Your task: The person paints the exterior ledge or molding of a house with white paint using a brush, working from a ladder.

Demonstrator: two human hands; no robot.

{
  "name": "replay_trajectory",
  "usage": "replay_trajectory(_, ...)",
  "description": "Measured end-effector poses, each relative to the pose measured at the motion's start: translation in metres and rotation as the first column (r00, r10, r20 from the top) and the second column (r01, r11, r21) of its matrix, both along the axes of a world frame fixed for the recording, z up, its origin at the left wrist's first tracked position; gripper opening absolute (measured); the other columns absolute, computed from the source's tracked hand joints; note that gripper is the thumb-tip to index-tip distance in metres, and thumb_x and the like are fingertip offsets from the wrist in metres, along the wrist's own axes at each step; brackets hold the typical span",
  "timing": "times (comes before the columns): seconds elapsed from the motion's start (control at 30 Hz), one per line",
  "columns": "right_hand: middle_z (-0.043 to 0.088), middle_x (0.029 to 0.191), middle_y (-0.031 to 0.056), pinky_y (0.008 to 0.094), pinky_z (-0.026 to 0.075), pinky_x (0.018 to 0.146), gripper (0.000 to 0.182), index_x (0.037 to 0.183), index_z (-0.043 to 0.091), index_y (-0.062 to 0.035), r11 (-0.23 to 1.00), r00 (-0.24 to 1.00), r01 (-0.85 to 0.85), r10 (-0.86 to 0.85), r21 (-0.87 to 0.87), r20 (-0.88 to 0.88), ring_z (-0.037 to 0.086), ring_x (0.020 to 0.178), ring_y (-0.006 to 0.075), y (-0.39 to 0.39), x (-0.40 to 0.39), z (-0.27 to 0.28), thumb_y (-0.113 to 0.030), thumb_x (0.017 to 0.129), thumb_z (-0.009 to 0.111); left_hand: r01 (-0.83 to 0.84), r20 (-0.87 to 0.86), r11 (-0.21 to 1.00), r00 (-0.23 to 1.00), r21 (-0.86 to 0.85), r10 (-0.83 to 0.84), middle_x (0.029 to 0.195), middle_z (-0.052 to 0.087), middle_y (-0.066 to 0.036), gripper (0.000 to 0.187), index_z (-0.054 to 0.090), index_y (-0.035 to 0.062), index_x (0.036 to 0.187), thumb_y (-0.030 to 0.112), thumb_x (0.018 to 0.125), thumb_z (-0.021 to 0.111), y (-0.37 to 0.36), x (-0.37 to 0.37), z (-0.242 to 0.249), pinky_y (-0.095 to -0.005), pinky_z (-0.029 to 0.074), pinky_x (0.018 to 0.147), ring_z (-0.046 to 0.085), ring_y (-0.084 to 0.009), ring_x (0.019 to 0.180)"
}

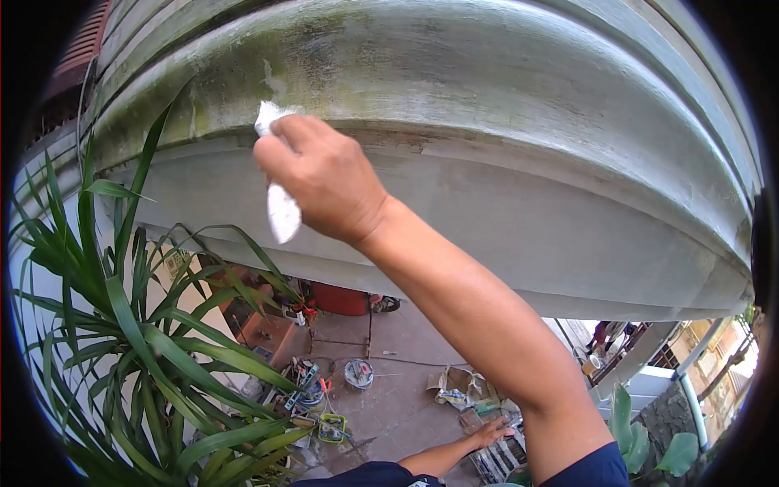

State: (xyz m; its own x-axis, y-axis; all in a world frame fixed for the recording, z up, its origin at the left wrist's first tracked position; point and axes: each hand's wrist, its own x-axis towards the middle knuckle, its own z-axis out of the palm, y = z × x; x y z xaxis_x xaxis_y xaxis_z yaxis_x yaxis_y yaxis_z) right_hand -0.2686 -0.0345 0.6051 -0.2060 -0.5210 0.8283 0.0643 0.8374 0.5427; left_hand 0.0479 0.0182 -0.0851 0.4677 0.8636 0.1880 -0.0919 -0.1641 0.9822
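Note:
My right hand [312, 174] is closed round a white cloth-like piece [283, 213], which sticks out above and below the fist. Its frayed upper end is up against the lower lip of a curved grey concrete ledge [519, 97]. Green and dark stains [324, 57] cover the ledge around and above the hand. Much lower in view, my left hand [491, 434] rests with fingers stretched out on a grey, stepped, ladder-like thing [499, 461], partly hidden by my right forearm.
Long-leaved plant [154, 349] fills the left side. Down on the paved ground stand a bucket [359, 373], a yellow-green basket [332, 428], tools and torn cardboard [458, 385]. Behind them is something red [339, 299]. Broad leaves [677, 454] and a pale pipe [694, 398] are at right.

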Motion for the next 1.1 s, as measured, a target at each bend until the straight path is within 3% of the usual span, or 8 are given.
replay_trajectory(0.17, 0.063, 0.082, 0.0138, 0.0328, 0.053, 0.062, 0.012, 0.082, 0.059, -0.0021, 0.955, 0.989, -0.118, 0.090, -0.270, -0.114, 0.066, 0.071, 0.0243, 0.023, 0.124, 0.005, -0.001, 0.075, 0.069, 0.101, -0.177, 0.982, 0.976, -0.159, -0.129, 0.122, 0.059, -0.023, 0.074, 0.049, 0.0049, 0.130, 0.060, 0.081, 0.060, -0.019, -0.034, 0.070, -0.0378, 0.040, 0.098, 0.055, -0.0324, 0.116)
replay_trajectory(0.37, 0.068, 0.101, 0.0162, 0.0307, 0.054, 0.074, 0.010, 0.081, 0.058, -0.0014, 0.867, 0.829, 0.382, -0.474, -0.320, -0.296, 0.066, 0.087, 0.0180, 0.003, 0.318, -0.020, 0.000, 0.085, 0.067, 0.121, -0.160, 0.968, 0.974, -0.220, -0.158, 0.124, 0.058, -0.022, 0.075, 0.049, 0.0034, 0.130, 0.059, 0.082, 0.060, -0.025, -0.038, 0.088, -0.0370, 0.039, 0.100, 0.054, -0.0314, 0.118)
replay_trajectory(0.43, 0.068, 0.102, 0.0174, 0.0316, 0.054, 0.075, 0.009, 0.081, 0.057, -0.0005, 0.775, 0.684, 0.525, -0.630, -0.352, -0.368, 0.066, 0.090, 0.0197, -0.001, 0.367, -0.028, 0.002, 0.085, 0.066, 0.048, -0.163, 0.998, 0.985, -0.051, -0.056, 0.120, 0.060, -0.020, 0.073, 0.050, 0.0025, 0.130, 0.058, 0.083, 0.060, -0.020, -0.029, 0.068, -0.0359, 0.044, 0.093, 0.059, -0.0286, 0.108)
replay_trajectory(0.53, 0.067, 0.102, 0.0188, 0.0333, 0.054, 0.076, 0.009, 0.082, 0.057, 0.0000, 0.657, 0.501, 0.696, -0.734, -0.291, -0.459, 0.067, 0.091, 0.0228, -0.004, 0.387, -0.022, 0.004, 0.083, 0.066, 0.045, -0.137, 0.996, 0.989, -0.081, -0.056, 0.117, 0.061, -0.019, 0.072, 0.050, 0.0024, 0.130, 0.056, 0.084, 0.061, -0.025, -0.026, 0.070, -0.0355, 0.046, 0.089, 0.061, -0.0268, 0.102)
replay_trajectory(0.7, 0.065, 0.099, 0.0213, 0.0399, 0.054, 0.069, 0.014, 0.078, 0.058, -0.0042, 0.646, 0.611, 0.763, -0.725, -0.006, -0.319, 0.065, 0.084, 0.0335, 0.001, 0.250, -0.009, -0.003, 0.066, 0.066, 0.083, -0.107, 0.978, 0.989, -0.193, -0.105, 0.111, 0.063, -0.017, 0.072, 0.049, 0.0015, 0.130, 0.055, 0.084, 0.063, -0.026, -0.032, 0.077, -0.0336, 0.047, 0.087, 0.061, -0.0235, 0.098)
replay_trajectory(0.93, 0.056, 0.081, 0.0121, 0.0367, 0.053, 0.056, 0.013, 0.076, 0.048, -0.0081, 0.984, 0.985, 0.173, -0.173, 0.044, -0.011, 0.061, 0.071, 0.0264, -0.018, 0.060, -0.007, -0.012, 0.075, 0.060, 0.109, -0.025, 0.992, 0.994, -0.065, -0.111, 0.101, 0.062, -0.014, 0.069, 0.050, 0.0024, 0.127, 0.052, 0.082, 0.066, -0.010, -0.029, 0.052, -0.0315, 0.046, 0.081, 0.060, -0.0195, 0.090)
replay_trajectory(1.0, 0.060, 0.088, 0.0118, 0.0369, 0.055, 0.063, 0.013, 0.083, 0.051, -0.0076, 0.996, 0.996, 0.083, -0.083, -0.038, -0.010, 0.062, 0.076, 0.0282, -0.010, 0.064, -0.003, -0.008, 0.075, 0.061, 0.037, 0.155, 0.999, 0.987, -0.016, -0.034, 0.093, 0.063, -0.011, 0.062, 0.051, 0.0034, 0.123, 0.047, 0.082, 0.068, -0.027, -0.028, 0.070, -0.0302, 0.046, 0.078, 0.059, -0.0186, 0.086)
replay_trajectory(1.1, 0.067, 0.085, 0.0135, 0.0331, 0.057, 0.065, 0.016, 0.091, 0.060, -0.0038, 0.985, 0.991, -0.118, 0.109, -0.129, -0.076, 0.069, 0.074, 0.0231, 0.027, 0.135, 0.004, -0.003, 0.079, 0.070, 0.141, 0.001, 0.979, 0.990, -0.147, -0.142, 0.095, 0.063, -0.011, 0.060, 0.051, 0.0036, 0.121, 0.047, 0.082, 0.067, -0.012, -0.030, 0.046, -0.0307, 0.046, 0.079, 0.058, -0.0182, 0.086)
